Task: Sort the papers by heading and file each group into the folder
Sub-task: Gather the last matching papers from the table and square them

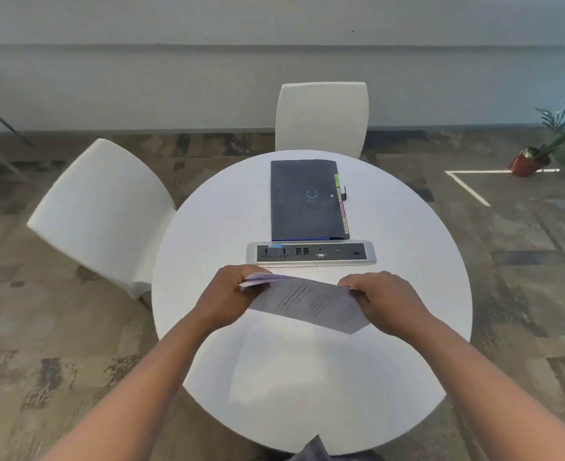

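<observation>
A stack of printed papers [311,302] is held above the round white table [208,234]. My left hand [231,294] grips the stack's left edge, where several sheet corners fan apart. My right hand [384,299] pinches its right edge. The top sheet carries lines of text, too blurred to read. A dark navy folder [302,199] lies shut at the far side of the table, with coloured index tabs [341,204] along its right edge.
A silver power and socket strip [311,253] is set into the table between the folder and the papers. White chairs stand at the far side [322,116] and at the left [98,207]. A potted plant [533,159] stands on the floor at right.
</observation>
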A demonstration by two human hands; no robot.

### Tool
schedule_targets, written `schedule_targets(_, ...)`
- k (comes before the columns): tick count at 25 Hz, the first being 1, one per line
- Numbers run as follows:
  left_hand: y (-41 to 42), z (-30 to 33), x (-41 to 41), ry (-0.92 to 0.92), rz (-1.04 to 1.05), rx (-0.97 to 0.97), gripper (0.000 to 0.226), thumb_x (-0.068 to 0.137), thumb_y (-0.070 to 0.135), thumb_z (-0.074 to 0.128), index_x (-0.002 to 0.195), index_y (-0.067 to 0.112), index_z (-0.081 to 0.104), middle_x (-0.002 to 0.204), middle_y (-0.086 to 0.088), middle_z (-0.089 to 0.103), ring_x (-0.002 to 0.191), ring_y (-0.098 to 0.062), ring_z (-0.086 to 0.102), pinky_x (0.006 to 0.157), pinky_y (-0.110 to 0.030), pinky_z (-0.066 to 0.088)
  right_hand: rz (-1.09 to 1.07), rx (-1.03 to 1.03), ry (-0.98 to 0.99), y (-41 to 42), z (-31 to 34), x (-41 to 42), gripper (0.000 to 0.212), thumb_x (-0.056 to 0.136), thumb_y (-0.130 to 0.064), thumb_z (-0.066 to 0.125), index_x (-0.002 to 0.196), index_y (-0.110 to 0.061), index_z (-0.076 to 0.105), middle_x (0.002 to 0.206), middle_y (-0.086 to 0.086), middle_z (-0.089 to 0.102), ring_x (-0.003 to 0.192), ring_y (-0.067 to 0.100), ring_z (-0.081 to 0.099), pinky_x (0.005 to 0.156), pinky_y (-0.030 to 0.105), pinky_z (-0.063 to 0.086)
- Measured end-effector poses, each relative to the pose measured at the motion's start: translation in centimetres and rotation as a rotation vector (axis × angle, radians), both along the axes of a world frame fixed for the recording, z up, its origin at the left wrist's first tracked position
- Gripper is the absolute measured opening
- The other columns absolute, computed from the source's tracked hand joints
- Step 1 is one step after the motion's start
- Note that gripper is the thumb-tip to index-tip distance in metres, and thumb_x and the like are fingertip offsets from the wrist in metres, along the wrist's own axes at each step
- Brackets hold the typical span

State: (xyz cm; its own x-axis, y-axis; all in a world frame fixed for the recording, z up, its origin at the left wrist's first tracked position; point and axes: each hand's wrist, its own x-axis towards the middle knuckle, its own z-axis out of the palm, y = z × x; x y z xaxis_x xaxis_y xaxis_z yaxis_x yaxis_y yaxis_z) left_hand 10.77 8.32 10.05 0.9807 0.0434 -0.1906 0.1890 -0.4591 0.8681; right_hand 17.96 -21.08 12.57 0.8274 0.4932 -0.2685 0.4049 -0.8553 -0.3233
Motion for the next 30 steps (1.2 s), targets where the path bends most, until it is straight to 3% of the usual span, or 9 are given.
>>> schedule_targets(4, -0.4, -1.8, -1.0, 0.047, 0.243, -0.268, 0.023, 0.097, 0.006, 0.067, 0.105, 0.025, 0.077, 0.097, 0.013, 0.078, 0.087, -0.002, 0.069, 0.074, -0.015, 0.05, -0.337, 0.283, -0.159, -3.5, 0.1, 0.1, 0.023, 0.088, -0.024, 0.075, 0.108, -0.036, 0.069, 0.111, -0.016, 0.07, 0.097, 0.014, 0.065, 0.078, 0.029, 0.048)
schedule_targets(6, -0.6, -2.4, -1.6, 0.067, 0.299, -0.426, 0.025, 0.095, 0.004, 0.069, 0.115, 0.017, 0.073, 0.107, 0.004, 0.079, 0.098, -0.01, 0.071, 0.082, -0.023, 0.053, -0.602, 0.67, 0.1, -5.6, -0.6, -0.4, 0.06, 0.081, -0.013, 0.085, 0.13, -0.035, 0.058, 0.132, -0.022, 0.057, 0.111, 0.003, 0.06, 0.087, 0.027, 0.049)
schedule_targets(8, -1.1, -2.6, -2.0, 0.061, 0.3, -0.487, 0.029, 0.093, 0.003, 0.071, 0.12, 0.013, 0.071, 0.115, -0.003, 0.077, 0.105, -0.014, 0.071, 0.088, -0.027, 0.054, -0.666, 0.956, 0.427, -6.8, -2.2, -0.9, 0.073, 0.08, -0.002, 0.085, 0.139, -0.031, 0.052, 0.137, -0.017, 0.06, 0.121, 0.008, 0.061, 0.096, 0.039, 0.053)
schedule_targets(10, -2.1, -2.5, -2.1, 0.06, 0.304, -0.505, 0.032, 0.088, 0.005, 0.077, 0.119, 0.012, 0.072, 0.115, -0.005, 0.077, 0.107, -0.018, 0.071, 0.09, -0.031, 0.056, -0.662, 0.988, 0.553, -7.1, -3.6, -1.2, 0.05, 0.084, 0.004, 0.078, 0.126, -0.018, 0.065, 0.12, -0.002, 0.075, 0.117, 0.023, 0.068, 0.101, 0.048, 0.054)
schedule_targets(13, -3.9, -2.3, -1.9, 0.044, 0.338, -0.435, 0.032, 0.082, 0.007, 0.081, 0.113, 0.012, 0.076, 0.11, -0.001, 0.078, 0.103, -0.021, 0.072, 0.086, -0.033, 0.057, -0.744, 1.015, 0.532, -7.2, -4.5, -2.0, 0.028, 0.088, 0.003, 0.073, 0.107, -0.018, 0.074, 0.101, -0.004, 0.08, 0.104, 0.023, 0.073, 0.091, 0.036, 0.057)
schedule_targets(16, -5.7, -2.2, -2.5, 0.029, 0.414, -0.327, 0.017, 0.085, -0.002, 0.077, 0.097, 0.01, 0.078, 0.091, 0.006, 0.076, 0.086, -0.014, 0.07, 0.069, -0.022, 0.051, -0.691, 1.019, 0.513, -8.4, -5.6, -2.1, 0.027, 0.089, -0.001, 0.075, 0.104, -0.023, 0.075, 0.098, -0.006, 0.08, 0.091, 0.01, 0.073, 0.079, 0.026, 0.055)
schedule_targets(21, -7.8, -6.0, -6.0, 0.208, 0.527, -0.371, 0.018, 0.095, 0.001, 0.068, 0.104, 0.015, 0.076, 0.115, -0.001, 0.076, 0.109, -0.021, 0.067, 0.09, -0.03, 0.052, -0.676, 0.935, 0.636, -10.1, -10.5, -3.6, 0.024, 0.089, 0.0, 0.074, 0.104, -0.018, 0.079, 0.101, -0.001, 0.078, 0.095, 0.018, 0.069, 0.079, 0.027, 0.051)
schedule_targets(24, -9.1, -6.6, -6.9, 0.239, 0.548, -0.353, 0.024, 0.1, 0.0, 0.059, 0.103, 0.015, 0.077, 0.119, 0.001, 0.074, 0.114, -0.017, 0.065, 0.085, -0.023, 0.048, -0.646, 0.912, 0.669, -10.7, -11.2, -4.3, 0.023, 0.092, 0.001, 0.07, 0.097, -0.018, 0.081, 0.094, -0.002, 0.077, 0.089, 0.014, 0.065, 0.077, 0.027, 0.049)
schedule_targets(30, -9.8, -6.0, -6.6, 0.21, 0.568, -0.335, 0.038, 0.098, -0.001, 0.056, 0.081, 0.026, 0.075, 0.092, 0.006, 0.072, 0.08, -0.015, 0.053, 0.064, -0.028, 0.037, -0.617, 0.923, 0.681, -11.1, -10.8, -3.4, 0.035, 0.093, 0.005, 0.066, 0.093, -0.026, 0.082, 0.092, -0.01, 0.077, 0.085, 0.007, 0.065, 0.075, 0.026, 0.049)
